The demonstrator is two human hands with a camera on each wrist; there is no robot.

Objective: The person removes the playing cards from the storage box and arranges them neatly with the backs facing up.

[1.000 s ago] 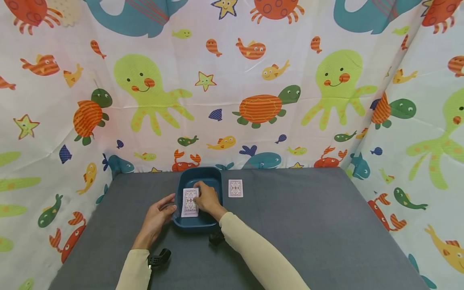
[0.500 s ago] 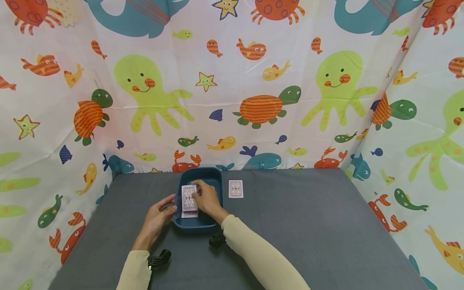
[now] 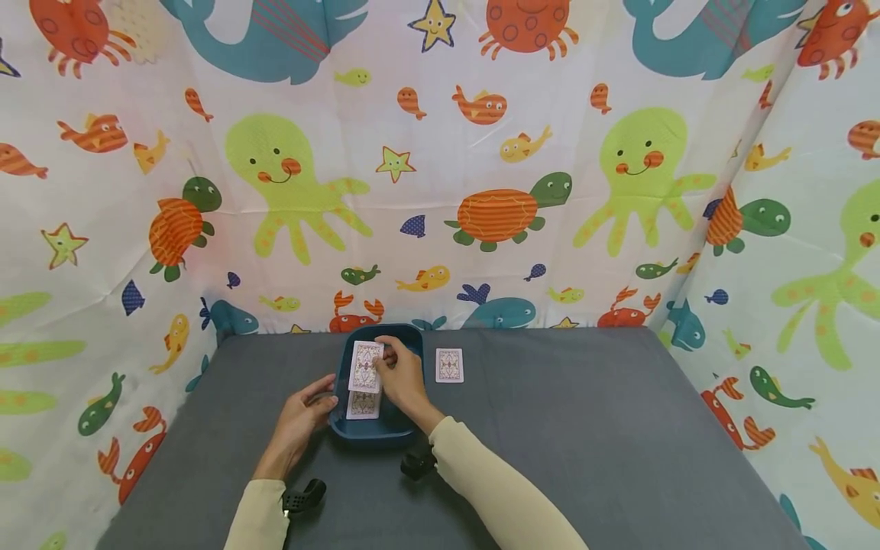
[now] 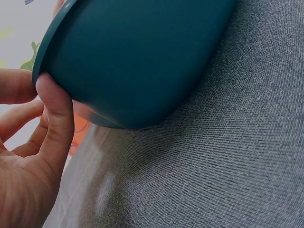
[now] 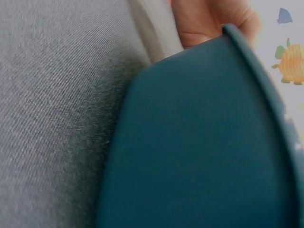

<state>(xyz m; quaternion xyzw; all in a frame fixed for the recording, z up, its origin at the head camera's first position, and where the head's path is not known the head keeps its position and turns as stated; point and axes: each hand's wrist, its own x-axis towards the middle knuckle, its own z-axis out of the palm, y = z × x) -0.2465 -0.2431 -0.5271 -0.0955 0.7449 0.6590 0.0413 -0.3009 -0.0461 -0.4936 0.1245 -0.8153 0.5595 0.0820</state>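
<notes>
A deep blue plastic bin [image 3: 374, 440] stands on the grey cloth. My left hand [image 3: 299, 422] holds its left side; in the left wrist view the thumb [image 4: 56, 102] and forefinger pinch the rim. Over the bin, my right hand [image 3: 406, 380] pinches a playing card [image 3: 365, 367] by its right edge, patterned back up. Below that card, inside the bin, lies another card or stack of cards [image 3: 363, 407], partly covered. In the right wrist view the bin's outer wall [image 5: 190, 133] hides the right hand, and the left hand [image 5: 204, 21] shows behind it.
One playing card [image 3: 449, 366] lies back up on the cloth just right of the bin. Grey cloth [image 3: 584, 443] covers the table. A curtain printed with sea animals [image 3: 426, 252] hangs behind and at both sides.
My right hand has slid a card away from me off the cards beneath and lifted it, uncovering the lower one. My left hand stays at the bin's rim.
</notes>
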